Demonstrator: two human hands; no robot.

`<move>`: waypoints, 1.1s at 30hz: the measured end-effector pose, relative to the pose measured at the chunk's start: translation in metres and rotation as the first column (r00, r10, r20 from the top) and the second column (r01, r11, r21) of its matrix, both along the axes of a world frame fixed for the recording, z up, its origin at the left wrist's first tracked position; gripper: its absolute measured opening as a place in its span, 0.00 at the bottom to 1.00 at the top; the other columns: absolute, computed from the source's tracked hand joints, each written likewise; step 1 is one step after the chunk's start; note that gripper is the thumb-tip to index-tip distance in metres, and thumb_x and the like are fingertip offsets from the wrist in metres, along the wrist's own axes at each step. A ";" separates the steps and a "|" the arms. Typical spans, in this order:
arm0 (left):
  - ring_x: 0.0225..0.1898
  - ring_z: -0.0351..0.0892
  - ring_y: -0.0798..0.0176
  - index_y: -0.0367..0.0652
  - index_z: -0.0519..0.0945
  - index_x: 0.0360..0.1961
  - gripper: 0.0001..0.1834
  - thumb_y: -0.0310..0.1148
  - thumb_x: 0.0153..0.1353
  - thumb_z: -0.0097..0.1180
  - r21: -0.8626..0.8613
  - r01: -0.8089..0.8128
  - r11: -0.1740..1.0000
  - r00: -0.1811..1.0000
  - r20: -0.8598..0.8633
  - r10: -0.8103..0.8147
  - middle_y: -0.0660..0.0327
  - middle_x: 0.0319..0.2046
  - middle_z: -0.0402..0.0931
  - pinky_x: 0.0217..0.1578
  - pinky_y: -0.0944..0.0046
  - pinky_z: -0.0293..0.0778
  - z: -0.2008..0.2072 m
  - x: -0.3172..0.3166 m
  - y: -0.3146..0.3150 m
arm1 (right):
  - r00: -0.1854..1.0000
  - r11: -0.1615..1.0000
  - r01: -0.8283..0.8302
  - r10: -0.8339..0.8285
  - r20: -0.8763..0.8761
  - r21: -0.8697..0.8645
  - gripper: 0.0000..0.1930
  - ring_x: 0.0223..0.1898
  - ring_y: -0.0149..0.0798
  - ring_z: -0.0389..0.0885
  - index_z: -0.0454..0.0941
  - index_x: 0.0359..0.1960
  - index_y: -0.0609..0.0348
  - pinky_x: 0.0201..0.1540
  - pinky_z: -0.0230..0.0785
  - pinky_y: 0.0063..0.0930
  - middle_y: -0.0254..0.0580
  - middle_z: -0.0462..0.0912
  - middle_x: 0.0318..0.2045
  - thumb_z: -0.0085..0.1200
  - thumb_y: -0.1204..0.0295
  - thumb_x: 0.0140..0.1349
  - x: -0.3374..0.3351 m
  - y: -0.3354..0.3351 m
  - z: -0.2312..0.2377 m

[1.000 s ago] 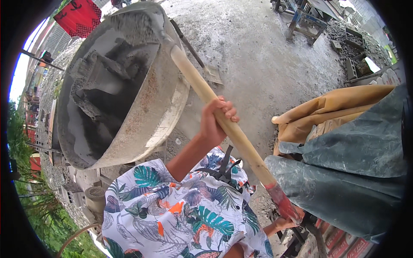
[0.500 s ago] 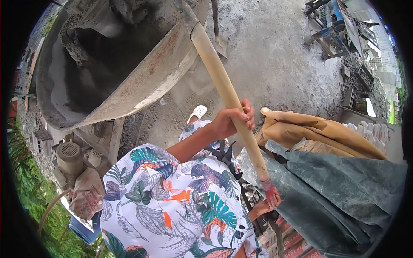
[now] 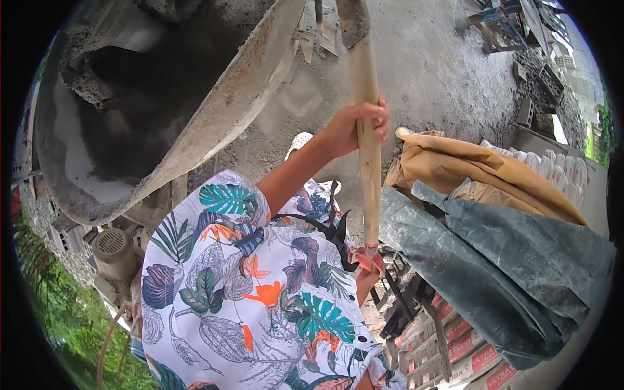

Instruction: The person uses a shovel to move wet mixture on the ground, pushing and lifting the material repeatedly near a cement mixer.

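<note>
A long pale wooden tool handle (image 3: 368,182) with a metal socket (image 3: 353,23) stands nearly upright in the view. Its working end is out of frame, so the tool's kind is hidden. Partway along the shaft, my left hand (image 3: 365,125) is closed around it. At the near end, wrapped or coloured red, my right hand (image 3: 368,275) grips it, its fingers partly hidden. To the left is a large round metal mixing pan (image 3: 218,107) holding dark grey, wet-looking material (image 3: 156,84).
A motor (image 3: 114,250) sits below the pan. On the right, a tan tarp (image 3: 481,169) and grey-green sheeting (image 3: 500,260) lie over stacked printed bags (image 3: 468,348). A blue-framed metal object (image 3: 494,29) stands at the far right, near blocks and gravel. Concrete floor (image 3: 416,71) stretches ahead.
The handle has swung from a slant to nearly upright, its far end moving right. My right hand has shifted left and upward. Both hands keep their grip, and the view has shifted slightly.
</note>
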State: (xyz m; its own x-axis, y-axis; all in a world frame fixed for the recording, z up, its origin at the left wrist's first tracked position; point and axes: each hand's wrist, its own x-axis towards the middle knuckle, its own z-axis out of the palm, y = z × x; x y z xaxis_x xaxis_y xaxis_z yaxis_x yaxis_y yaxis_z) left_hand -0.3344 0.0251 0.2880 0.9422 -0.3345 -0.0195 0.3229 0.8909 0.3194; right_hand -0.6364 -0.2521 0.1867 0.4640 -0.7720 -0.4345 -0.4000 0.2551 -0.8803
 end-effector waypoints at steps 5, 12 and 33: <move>0.18 0.62 0.71 0.48 0.64 0.21 0.08 0.32 0.44 0.52 0.327 0.025 0.945 0.902 -0.414 0.120 0.67 0.16 0.60 0.24 0.67 0.63 -0.038 0.013 -0.040 | 0.996 0.995 0.087 -0.085 -0.036 0.058 0.12 0.19 0.35 0.69 0.71 0.25 0.64 0.22 0.66 0.28 0.43 0.73 0.23 0.45 0.66 0.44 -0.043 0.013 -0.014; 0.17 0.63 0.69 0.46 0.65 0.16 0.08 0.33 0.42 0.52 0.361 0.233 0.903 0.822 -0.569 0.016 0.66 0.16 0.62 0.22 0.66 0.64 -0.101 -0.088 -0.104 | 0.973 0.970 0.228 -0.224 -0.057 0.083 0.11 0.17 0.34 0.69 0.71 0.24 0.64 0.21 0.66 0.27 0.43 0.73 0.23 0.46 0.68 0.43 -0.147 0.008 -0.026; 0.18 0.67 0.62 0.44 0.68 0.18 0.06 0.32 0.45 0.51 0.316 0.725 0.612 0.511 -0.843 -0.170 0.61 0.15 0.66 0.22 0.61 0.69 -0.371 -0.344 -0.147 | 0.805 0.830 0.558 -0.536 -0.254 0.018 0.03 0.10 0.32 0.65 0.65 0.22 0.57 0.11 0.62 0.24 0.37 0.67 0.15 0.44 0.77 0.44 -0.402 0.063 0.025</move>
